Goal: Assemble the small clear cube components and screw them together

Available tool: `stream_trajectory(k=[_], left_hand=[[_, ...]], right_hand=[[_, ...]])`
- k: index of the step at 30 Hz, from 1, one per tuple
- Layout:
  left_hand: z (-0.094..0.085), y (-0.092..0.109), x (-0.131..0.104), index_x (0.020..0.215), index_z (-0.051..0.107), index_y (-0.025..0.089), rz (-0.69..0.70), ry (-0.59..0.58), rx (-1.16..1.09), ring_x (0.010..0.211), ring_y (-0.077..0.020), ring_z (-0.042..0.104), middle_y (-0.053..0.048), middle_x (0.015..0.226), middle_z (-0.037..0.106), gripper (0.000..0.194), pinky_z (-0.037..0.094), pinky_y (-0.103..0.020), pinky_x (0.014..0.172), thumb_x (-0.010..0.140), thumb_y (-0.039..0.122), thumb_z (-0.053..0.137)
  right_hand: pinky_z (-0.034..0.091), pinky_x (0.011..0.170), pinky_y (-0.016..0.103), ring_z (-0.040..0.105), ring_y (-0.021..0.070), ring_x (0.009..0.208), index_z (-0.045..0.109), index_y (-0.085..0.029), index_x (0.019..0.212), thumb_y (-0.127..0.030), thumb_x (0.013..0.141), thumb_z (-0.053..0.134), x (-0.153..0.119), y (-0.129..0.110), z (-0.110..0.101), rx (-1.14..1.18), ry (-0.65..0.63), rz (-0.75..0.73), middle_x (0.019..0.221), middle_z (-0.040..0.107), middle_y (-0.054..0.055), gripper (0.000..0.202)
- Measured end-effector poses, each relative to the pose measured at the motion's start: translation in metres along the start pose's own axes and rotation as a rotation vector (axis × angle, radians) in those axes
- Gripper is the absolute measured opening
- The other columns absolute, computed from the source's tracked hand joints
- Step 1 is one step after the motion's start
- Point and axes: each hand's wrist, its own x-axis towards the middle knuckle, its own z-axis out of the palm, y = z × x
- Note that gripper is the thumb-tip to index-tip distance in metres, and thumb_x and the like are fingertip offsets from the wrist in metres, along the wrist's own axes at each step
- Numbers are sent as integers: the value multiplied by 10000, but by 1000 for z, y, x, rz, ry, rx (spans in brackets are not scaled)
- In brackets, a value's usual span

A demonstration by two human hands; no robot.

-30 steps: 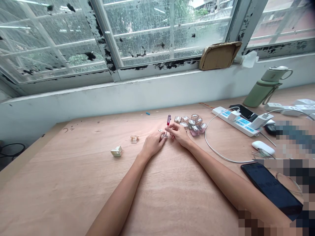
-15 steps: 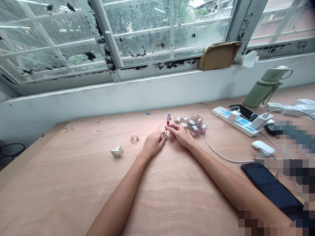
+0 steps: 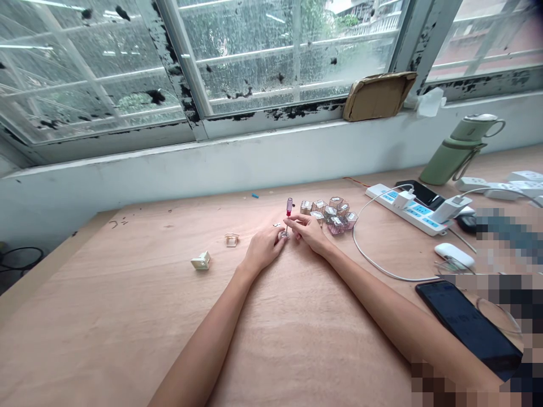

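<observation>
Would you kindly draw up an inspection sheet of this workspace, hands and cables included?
Surface: light wooden tabletop.
Items in use: screwdriver, near upright, lower end at a small clear piece.
Clutter: hexagonal containers in a cluster; cream part to the left; phone to the right.
Left hand: fingertips at the small clear piece.
Right hand: fingers hold the screwdriver.
Cables: white cable loops from a charger in the power strip toward the phone.
Surroundings: window, its frame patchy; cardboard tray on the sill.

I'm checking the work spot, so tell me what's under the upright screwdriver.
Beneath the screwdriver is a small clear piece, partly covered by the left hand. What the tip touches, and anything under the piece, cannot be seen.
</observation>
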Motion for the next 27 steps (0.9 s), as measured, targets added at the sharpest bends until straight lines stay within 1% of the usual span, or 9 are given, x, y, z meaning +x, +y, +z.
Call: stream_trajectory(k=[6,12,22,27], left_hand=[[0,0,0,1211,646,240,3,-1,-13,851,-210,642,-47,962,707,263,449,-300,756,1011,310,490],[0,0,0,1172,654,235,10,10,-17,839,-210,638,-45,947,701,244,442,-303,745,1009,311,489],[-2,2,0,1160,655,232,-4,-5,-14,839,-208,641,-44,944,703,242,450,-306,753,1008,320,488],[-2,3,0,1156,655,229,-12,-12,-11,860,-213,650,-52,964,710,241,460,-306,765,1009,321,487]], right_hand=[[359,489,257,444,104,495,702,-195,874,-551,764,787,0,1,0,10,-13,-22,598,550,-39,382],[373,479,255,449,84,504,647,-194,861,-557,765,788,-2,-3,1,42,-8,-46,735,597,-23,400],[369,483,253,433,88,493,615,-202,844,-583,746,793,-3,-6,1,38,-22,-25,659,547,-48,432],[364,482,255,431,95,482,624,-198,853,-609,736,778,-2,-6,2,24,1,2,606,529,-52,454]])
